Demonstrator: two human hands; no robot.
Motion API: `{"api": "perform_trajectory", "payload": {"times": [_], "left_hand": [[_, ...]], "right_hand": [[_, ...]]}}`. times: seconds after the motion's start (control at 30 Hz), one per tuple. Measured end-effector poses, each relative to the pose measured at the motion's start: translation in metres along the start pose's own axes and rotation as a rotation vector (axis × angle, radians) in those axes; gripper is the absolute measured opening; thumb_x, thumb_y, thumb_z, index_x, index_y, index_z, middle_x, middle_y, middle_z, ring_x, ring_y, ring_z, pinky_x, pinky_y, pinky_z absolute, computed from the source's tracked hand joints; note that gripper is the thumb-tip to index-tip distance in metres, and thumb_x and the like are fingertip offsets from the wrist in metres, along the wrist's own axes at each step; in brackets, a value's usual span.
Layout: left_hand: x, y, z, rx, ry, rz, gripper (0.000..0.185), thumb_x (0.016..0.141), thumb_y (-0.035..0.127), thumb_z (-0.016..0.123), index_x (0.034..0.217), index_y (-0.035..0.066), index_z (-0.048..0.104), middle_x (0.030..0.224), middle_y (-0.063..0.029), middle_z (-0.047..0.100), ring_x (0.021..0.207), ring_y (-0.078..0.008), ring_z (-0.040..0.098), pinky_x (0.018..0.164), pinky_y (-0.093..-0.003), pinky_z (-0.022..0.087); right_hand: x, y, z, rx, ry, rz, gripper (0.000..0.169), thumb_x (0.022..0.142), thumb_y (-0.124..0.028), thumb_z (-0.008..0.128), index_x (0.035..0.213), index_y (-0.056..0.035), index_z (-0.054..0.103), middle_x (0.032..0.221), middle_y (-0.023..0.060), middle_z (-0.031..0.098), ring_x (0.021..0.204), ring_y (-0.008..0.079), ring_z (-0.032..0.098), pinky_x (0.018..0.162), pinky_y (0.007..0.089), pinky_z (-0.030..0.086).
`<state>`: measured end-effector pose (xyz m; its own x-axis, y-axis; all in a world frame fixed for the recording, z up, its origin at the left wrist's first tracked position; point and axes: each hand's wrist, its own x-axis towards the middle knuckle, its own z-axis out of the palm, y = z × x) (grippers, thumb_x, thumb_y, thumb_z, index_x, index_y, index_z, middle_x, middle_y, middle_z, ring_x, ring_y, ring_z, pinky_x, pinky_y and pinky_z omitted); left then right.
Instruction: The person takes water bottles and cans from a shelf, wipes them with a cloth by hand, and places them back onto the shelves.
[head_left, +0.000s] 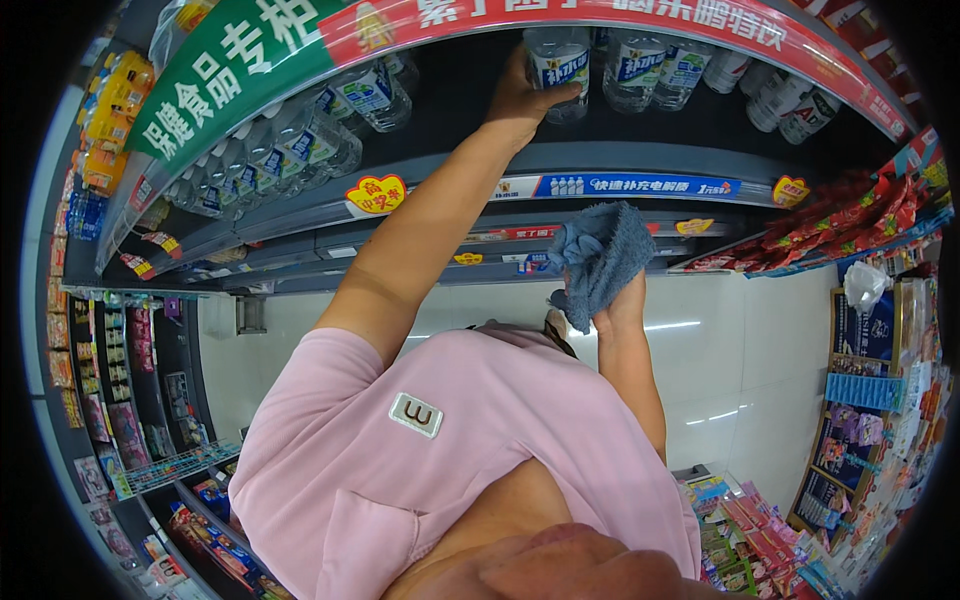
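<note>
My left hand (529, 94) reaches to an upper shelf and grips a clear plastic drink bottle (568, 71) from its left side, with the thumb across the lower part. The bottle is upright, and the shelf's header strip hides its top. Similar bottles (634, 71) stand just right of it. My right hand (619, 304) is lower, in front of the lower shelves, holding a bunched blue-grey cloth (604, 251); the cloth hides most of its fingers. A blue price strip (645, 186) runs along the shelf edge above the cloth.
Rows of bottles (300, 150) stand on the shelf at left, white cans (780, 101) at right. A curved header strip (465, 26) crosses above my left hand. Red packets (847, 217) hang at the right end. Stocked racks (124, 360) flank the tiled floor (727, 360).
</note>
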<state>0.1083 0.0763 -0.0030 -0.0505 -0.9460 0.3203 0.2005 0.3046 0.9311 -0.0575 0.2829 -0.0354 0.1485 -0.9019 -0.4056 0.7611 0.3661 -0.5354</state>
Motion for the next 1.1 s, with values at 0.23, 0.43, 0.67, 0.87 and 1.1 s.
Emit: {"api": "perform_trajectory", "payload": {"times": [0.23,0.43,0.67,0.87,1.1], "left_hand": [[0.012,-0.034,0.008,0.384,0.083,0.243,0.106,0.068,0.007,0.083,0.151,0.009,0.018,0.140,-0.0201,0.043,0.128,-0.0339,0.049,0.104,-0.0424,0.046],[0.014,-0.011,0.034,0.117,0.057,0.055,0.092,0.069,-0.004,0.076,0.145,0.011,0.026,0.129,-0.0178,0.054,0.125,-0.0317,0.054,0.103,-0.0396,0.046],[0.008,-0.003,0.027,0.518,0.103,-0.051,0.105,0.063,0.003,0.076,0.150,0.007,0.018,0.142,-0.0266,0.044,0.131,-0.0419,0.046,0.108,-0.0443,0.042],[-0.042,0.041,-0.050,0.759,0.362,0.444,0.076,0.076,0.000,0.076,0.144,0.012,0.043,0.146,-0.0151,0.042,0.138,-0.0311,0.039,0.112,-0.0389,0.036],[-0.046,0.112,-0.154,1.367,0.540,0.327,0.043,0.091,0.026,0.057,0.127,0.004,0.056,0.129,-0.0220,0.054,0.122,-0.0424,0.049,0.102,-0.0492,0.042]], "right_hand": [[0.002,0.003,-0.030,-0.027,-0.044,-0.011,0.053,0.098,-0.054,0.046,0.115,-0.0053,0.058,0.094,0.0138,0.065,0.071,0.0247,0.063,0.057,0.0356,0.053],[0.002,0.003,-0.027,-0.042,0.050,0.005,0.051,0.098,-0.050,0.047,0.120,-0.0056,0.054,0.097,0.0136,0.064,0.073,0.0255,0.064,0.058,0.0367,0.054],[0.007,0.013,-0.034,-0.072,0.074,-0.010,0.049,0.097,-0.050,0.048,0.122,-0.0079,0.054,0.100,0.0138,0.063,0.078,0.0272,0.065,0.060,0.0382,0.055],[0.011,0.018,-0.021,-0.071,0.047,0.027,0.049,0.097,-0.052,0.048,0.119,-0.0081,0.056,0.097,0.0129,0.064,0.077,0.0262,0.064,0.062,0.0376,0.054],[0.021,0.026,-0.001,-0.138,0.009,0.074,0.053,0.095,-0.054,0.048,0.114,-0.0052,0.058,0.090,0.0152,0.065,0.069,0.0273,0.065,0.054,0.0372,0.055]]}}
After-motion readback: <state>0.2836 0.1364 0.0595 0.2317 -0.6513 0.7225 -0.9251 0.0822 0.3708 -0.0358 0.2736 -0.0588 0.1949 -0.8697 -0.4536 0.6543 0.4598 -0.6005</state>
